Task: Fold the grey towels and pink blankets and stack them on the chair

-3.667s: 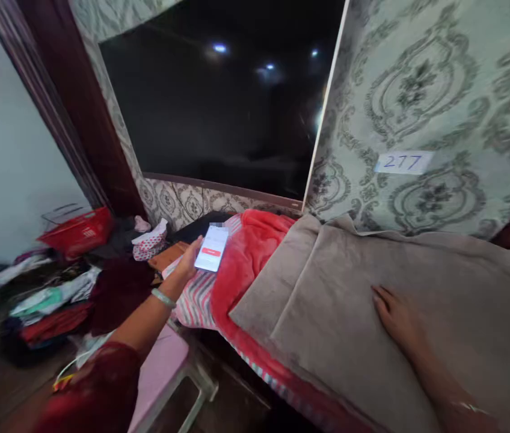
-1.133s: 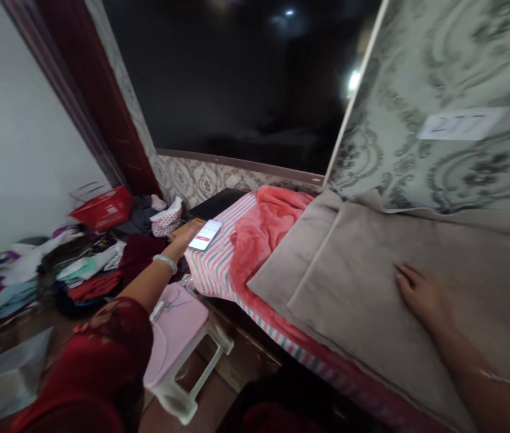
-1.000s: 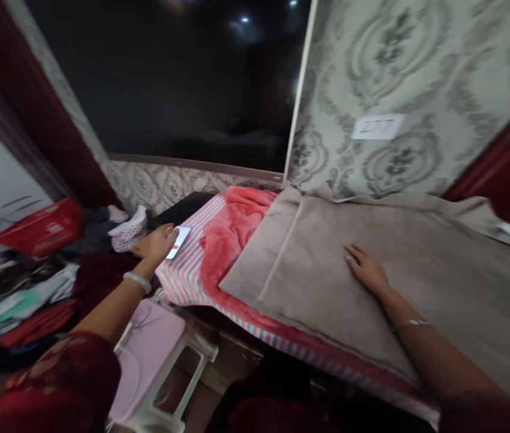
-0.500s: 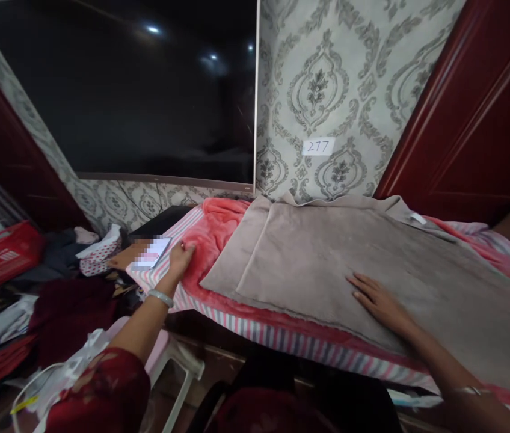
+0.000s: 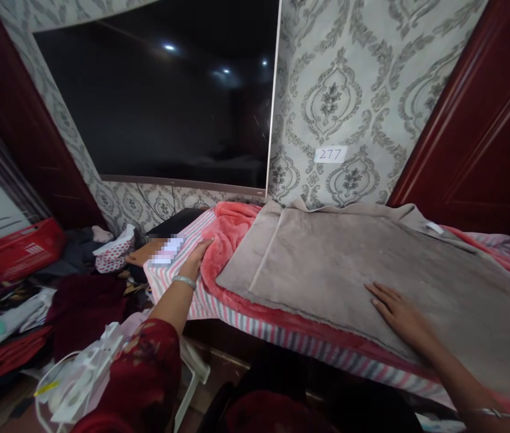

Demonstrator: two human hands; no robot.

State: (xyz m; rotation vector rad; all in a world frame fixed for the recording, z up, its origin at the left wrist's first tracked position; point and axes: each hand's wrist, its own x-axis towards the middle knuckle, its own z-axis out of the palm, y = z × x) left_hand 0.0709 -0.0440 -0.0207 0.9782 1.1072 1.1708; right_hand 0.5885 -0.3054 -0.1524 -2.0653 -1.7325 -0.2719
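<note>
My left hand (image 5: 198, 254) rests at the left edge of a coral fleece blanket (image 5: 230, 225), its fingers stretched out against the pile. Its fingertips are partly hard to make out. Spread flat, my right hand (image 5: 393, 308) lies on a large grey-brown plush cloth (image 5: 322, 255) with its fingers apart. That cloth covers most of the coral blanket, and a seam runs near its left side. Under both is a pink, white and grey striped cloth (image 5: 246, 322), which hangs over the front edge.
A television (image 5: 169, 102) is on the wall behind, left of a paper marked 277 (image 5: 331, 154). A blurred-out card (image 5: 167, 249) lies at the left end. Further left are a red bag (image 5: 20, 249), heaped clothes (image 5: 83, 307) and a white stool leg (image 5: 187, 385).
The view has shifted, so everything sits a little further right and lower. My left fingers look straighter against the coral blanket. My right hand stays flat on the grey-brown cloth.
</note>
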